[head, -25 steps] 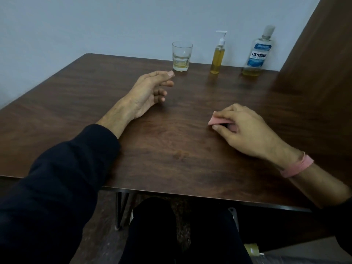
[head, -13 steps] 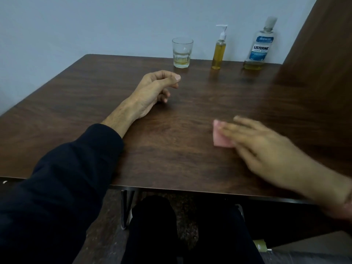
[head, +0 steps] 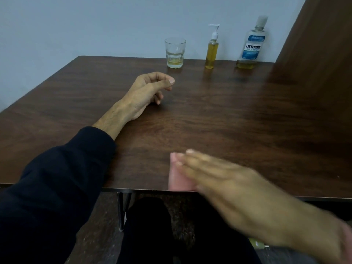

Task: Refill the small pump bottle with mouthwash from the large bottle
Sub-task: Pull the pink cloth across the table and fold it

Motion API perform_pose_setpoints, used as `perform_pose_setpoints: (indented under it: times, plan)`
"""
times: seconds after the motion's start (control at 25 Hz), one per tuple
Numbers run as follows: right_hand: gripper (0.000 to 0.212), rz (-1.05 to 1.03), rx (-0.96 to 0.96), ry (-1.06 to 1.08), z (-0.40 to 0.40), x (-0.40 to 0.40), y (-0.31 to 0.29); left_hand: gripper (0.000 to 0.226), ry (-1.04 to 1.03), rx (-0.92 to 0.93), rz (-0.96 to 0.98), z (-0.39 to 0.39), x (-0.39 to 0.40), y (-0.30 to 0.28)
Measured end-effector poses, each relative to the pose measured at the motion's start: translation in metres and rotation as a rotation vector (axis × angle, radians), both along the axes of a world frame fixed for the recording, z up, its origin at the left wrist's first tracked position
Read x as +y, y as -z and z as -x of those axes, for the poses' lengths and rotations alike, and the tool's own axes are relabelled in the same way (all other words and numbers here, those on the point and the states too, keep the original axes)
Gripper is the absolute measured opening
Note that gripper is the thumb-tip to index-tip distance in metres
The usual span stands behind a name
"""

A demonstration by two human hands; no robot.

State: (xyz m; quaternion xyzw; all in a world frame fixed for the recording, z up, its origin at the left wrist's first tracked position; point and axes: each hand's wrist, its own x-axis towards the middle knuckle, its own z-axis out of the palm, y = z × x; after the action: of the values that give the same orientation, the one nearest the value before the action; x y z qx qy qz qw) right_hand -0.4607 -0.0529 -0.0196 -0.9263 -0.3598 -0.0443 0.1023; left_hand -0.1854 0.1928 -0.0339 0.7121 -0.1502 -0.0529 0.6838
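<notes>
The small pump bottle [head: 211,52], full of yellow liquid with a white pump, stands at the table's far edge. Right of it stands the large Listerine bottle [head: 252,46] with a blue label, a little yellow liquid at its bottom and its cap on. My left hand [head: 146,92] rests on the table with fingers loosely curled, holding nothing. My right hand [head: 219,176], blurred, lies flat with straight fingers on a pink cloth [head: 176,176] at the table's near edge.
A glass [head: 175,53] with a little yellow liquid stands left of the pump bottle. A brown wooden panel [head: 314,54] rises at the right. The dark wooden table [head: 228,115] meets a pale wall behind.
My right hand has slid the pink cloth toward the near edge of the table, going from pinching it to pressing it flat. My left hand curled slightly and stayed in place.
</notes>
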Motion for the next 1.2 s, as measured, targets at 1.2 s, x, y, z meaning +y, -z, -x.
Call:
perform_pose_setpoints:
  times: [1.2]
  plan:
    - [0.061,0.022,0.099,0.266,-0.201,-0.006,-0.001,0.006,-0.024,-0.045,-0.029,0.003,-0.005,-0.004]
